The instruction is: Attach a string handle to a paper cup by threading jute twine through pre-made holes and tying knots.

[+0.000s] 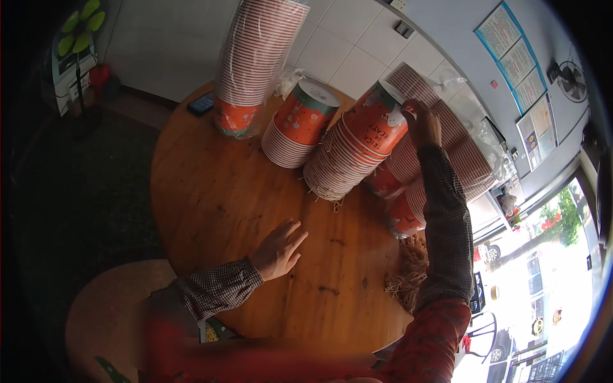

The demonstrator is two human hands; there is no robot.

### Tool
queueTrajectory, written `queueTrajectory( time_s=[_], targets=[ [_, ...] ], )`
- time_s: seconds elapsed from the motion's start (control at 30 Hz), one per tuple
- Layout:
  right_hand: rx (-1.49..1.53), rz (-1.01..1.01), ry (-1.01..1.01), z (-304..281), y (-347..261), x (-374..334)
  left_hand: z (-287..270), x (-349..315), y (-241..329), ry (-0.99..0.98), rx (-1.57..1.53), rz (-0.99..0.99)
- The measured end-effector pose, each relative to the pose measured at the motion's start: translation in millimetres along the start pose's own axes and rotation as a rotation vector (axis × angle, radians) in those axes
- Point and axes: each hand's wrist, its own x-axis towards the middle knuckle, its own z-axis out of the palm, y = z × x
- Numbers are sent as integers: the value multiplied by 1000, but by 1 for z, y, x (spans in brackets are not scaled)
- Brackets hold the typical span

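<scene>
While a tall bagged stack of paper buckets (255, 60) at the upper left looks untouched, the left hand (279, 252) is spread and empty near the centre of the surface (220, 191). Above it, a short unwrapped stack (299, 124) shows no cord, so probably remains to be done. Next, a taller stack (350, 150) trails cords (336, 205) from its rims, apparently finished; the right hand (423, 121) is at its top bucket (378, 121), but whether it pinches is unclear. Farther right, a cord bundle (412, 268) and bagged stacks (465, 153) seem unused.
</scene>
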Motion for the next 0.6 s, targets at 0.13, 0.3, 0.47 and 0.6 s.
queueTrajectory(
  time_s=[0.13,0.3,0.47,0.6],
  targets=[
    [-35,-51,18,1,-1,-4,3,2,0,-33,-8,-4],
    [-35,-98,141,5,-14,-1,5,-1,-4,-19,-13,-15],
    [-169,-340,135,51,-60,16,9,3,-11,19,4,-27],
    [-160,-322,70,112,-114,22,13,1,-23,62,28,-97]
  ],
)
